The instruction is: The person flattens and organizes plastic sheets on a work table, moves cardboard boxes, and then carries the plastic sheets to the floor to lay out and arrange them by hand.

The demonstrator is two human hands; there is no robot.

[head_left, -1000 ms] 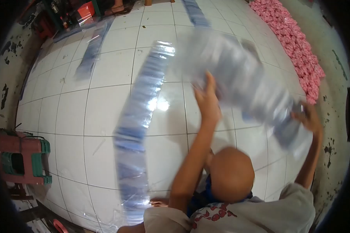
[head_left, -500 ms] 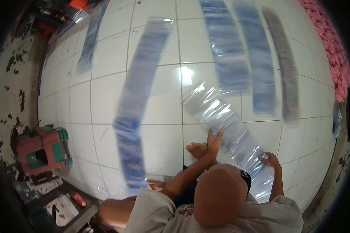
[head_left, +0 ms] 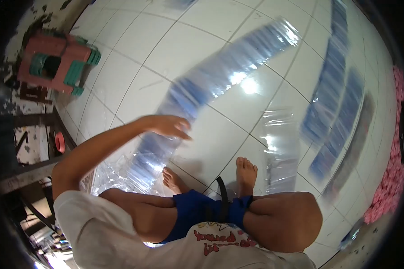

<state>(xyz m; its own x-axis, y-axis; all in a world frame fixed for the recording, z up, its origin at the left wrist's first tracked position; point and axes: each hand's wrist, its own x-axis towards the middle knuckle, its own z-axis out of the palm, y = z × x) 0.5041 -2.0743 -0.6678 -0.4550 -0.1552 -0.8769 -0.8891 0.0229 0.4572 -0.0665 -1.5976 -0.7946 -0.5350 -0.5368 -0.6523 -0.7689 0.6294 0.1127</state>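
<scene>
My left hand (head_left: 167, 126) is over the bent row of overlapping clear-and-blue plastic sleeves (head_left: 226, 67) on the floor. Its thumb and fingers are apart, and nothing shows between them. Whether it touches the sleeves I cannot tell. To the right, a row of clear plastic sleeves (head_left: 280, 143) lies by my foot, its lower end hidden behind my knee. My right hand is out of view.
More rows of blue sleeves (head_left: 330, 80) and a greyish row (head_left: 352, 148) lie on the white tiles at right. Pink material (head_left: 388, 179) lines the right edge. Stacked red and green stools (head_left: 58, 60) and a dark wooden frame (head_left: 36, 119) stand at left. Loose clear plastic (head_left: 114, 177) lies near my leg.
My left hand has let go of the clear sleeves and moved left over the blue row. My right hand, earlier on the clear sleeves, has left view. The camera view has turned left.
</scene>
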